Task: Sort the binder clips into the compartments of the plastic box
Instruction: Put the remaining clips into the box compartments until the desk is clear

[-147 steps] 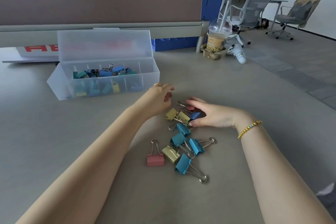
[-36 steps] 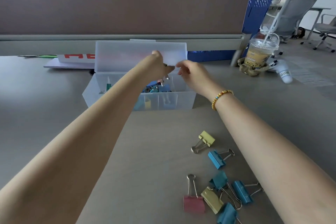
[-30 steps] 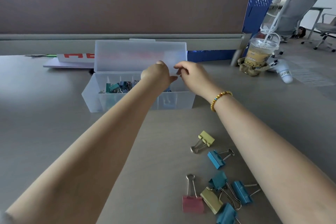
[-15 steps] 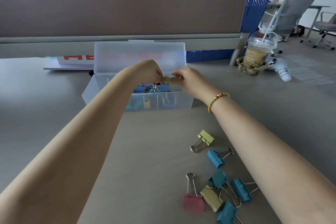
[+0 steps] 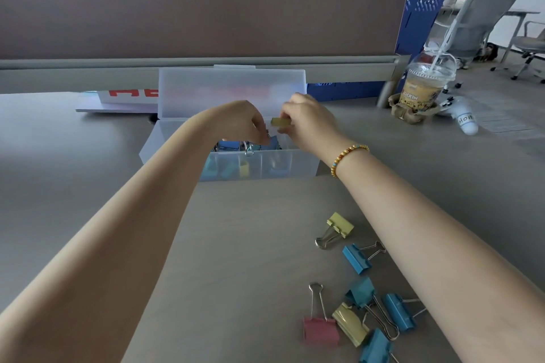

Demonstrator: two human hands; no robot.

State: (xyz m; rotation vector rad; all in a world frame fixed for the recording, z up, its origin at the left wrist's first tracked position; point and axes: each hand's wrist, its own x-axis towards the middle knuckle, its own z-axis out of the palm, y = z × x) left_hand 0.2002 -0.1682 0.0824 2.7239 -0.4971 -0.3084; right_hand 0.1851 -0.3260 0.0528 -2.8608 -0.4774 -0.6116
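Right now your right hand [image 5: 306,124] pinches a yellow binder clip [image 5: 279,122] above the open plastic box [image 5: 265,168] — your left hand [image 5: 239,124] is curled beside it over the compartments, fingertips down among the blue clips [image 5: 236,145]; what it grips, I cannot tell. Near your right forearm, loose binder clips [image 5: 358,289] lie scattered on the table [image 5: 236,244] — yellow, blue, one pink.

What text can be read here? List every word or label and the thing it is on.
"LUCKIN", on the iced drink cup at the desk's far right.
"HOI" and perhaps more, on the white object lying beside the cup; the rest is unclear.
Red letters on the white sign behind the plastic box: partly hidden, not readable.
The binder clips show no text.
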